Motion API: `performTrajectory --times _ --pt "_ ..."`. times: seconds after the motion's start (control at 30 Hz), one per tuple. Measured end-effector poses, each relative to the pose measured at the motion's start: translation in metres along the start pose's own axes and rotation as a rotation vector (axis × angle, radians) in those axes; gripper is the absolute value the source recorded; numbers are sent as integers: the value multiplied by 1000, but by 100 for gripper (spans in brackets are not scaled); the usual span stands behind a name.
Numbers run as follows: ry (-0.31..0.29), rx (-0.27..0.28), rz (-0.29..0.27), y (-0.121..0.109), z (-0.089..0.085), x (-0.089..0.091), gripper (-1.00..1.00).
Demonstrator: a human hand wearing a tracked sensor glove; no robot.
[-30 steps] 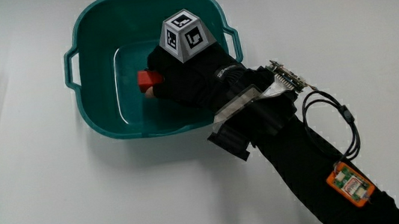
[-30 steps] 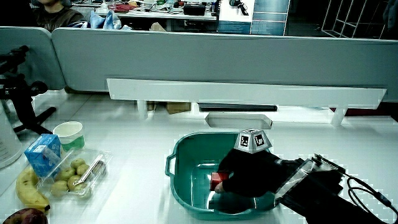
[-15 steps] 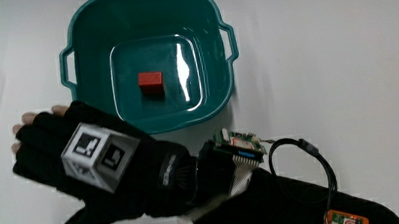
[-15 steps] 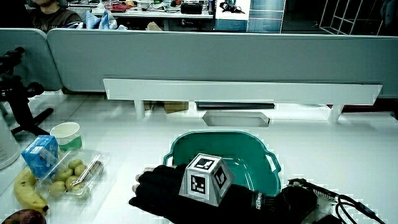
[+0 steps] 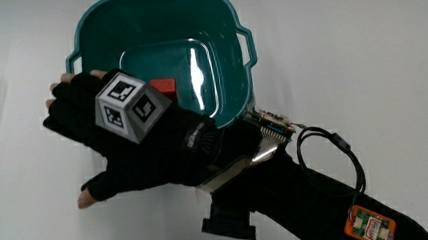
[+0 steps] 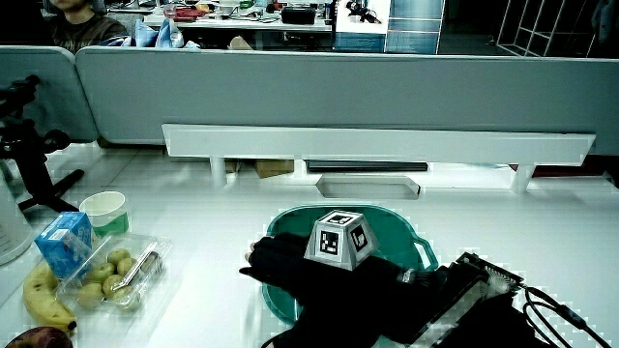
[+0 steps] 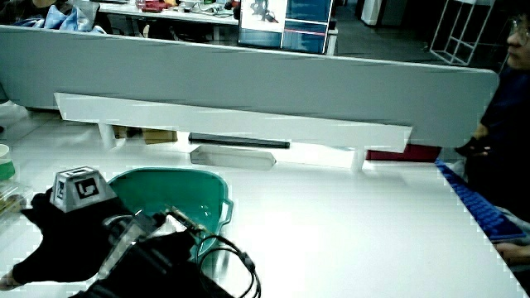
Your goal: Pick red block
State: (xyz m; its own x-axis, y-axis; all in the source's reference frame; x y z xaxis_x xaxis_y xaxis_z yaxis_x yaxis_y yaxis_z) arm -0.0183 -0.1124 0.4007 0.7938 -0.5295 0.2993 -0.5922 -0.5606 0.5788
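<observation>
right now my hand (image 5: 131, 137) hovers over the near rim of the teal basin (image 5: 224, 34), partly over the white surface (image 5: 367, 46) beside it. my fingers (image 5: 72, 83) are spread wide and hold nothing; the thumb sticks out toward me, over bare surface. the small patterned cube (image 5: 131, 105) sits on the back of the glove, tilted. my forearm (image 5: 312, 198) runs back from the basin toward me, with a loop of black cable (image 5: 347, 153) and a small orange tag (image 5: 369, 225) on the sleeve.

the red block (image 5: 164, 86) lies on the floor of the basin, apart from my fingers; only part of it shows past the cube, and the rest is hidden under my hand. in both side views the block is hidden by the glove and the basin wall.

in a side view my hand (image 6: 309, 275) covers the near part of the basin (image 6: 406, 232), and well apart from the basin lie a paper cup (image 6: 104, 208), a blue carton (image 6: 64, 242), a clear tray of small fruit (image 6: 116, 273) and a banana (image 6: 44, 295) near the surface's edge. in a side view the cube (image 7: 79, 189) stands just nearer to me than the basin (image 7: 186, 186).
</observation>
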Motion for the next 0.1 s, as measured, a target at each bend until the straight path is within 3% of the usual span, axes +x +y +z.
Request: performTrajectory --times 0.1 --pt "-19 13 10 -8 7 -4 100"
